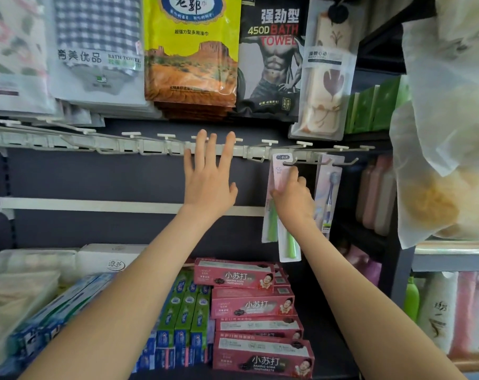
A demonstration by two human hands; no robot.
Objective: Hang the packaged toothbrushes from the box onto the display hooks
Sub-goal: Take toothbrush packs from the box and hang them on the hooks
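The right hand point(293, 200) holds a toothbrush pack point(278, 174) tight at a hook point(289, 163), and the left hand point(208, 185) has its fingers spread wide.

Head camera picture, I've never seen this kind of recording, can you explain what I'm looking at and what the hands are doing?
There is no machine here. A camera worn on a person's head looks forward and down at their own two bare hands, facing a shop display. The right hand grips a packaged toothbrush with its top up at a display hook; I cannot tell whether it is threaded on. The left hand is open, fingers straight, raised in front of the hook rail. Another toothbrush pack hangs further right. Bath towel packs hang above, and toothpaste boxes lie stacked below.
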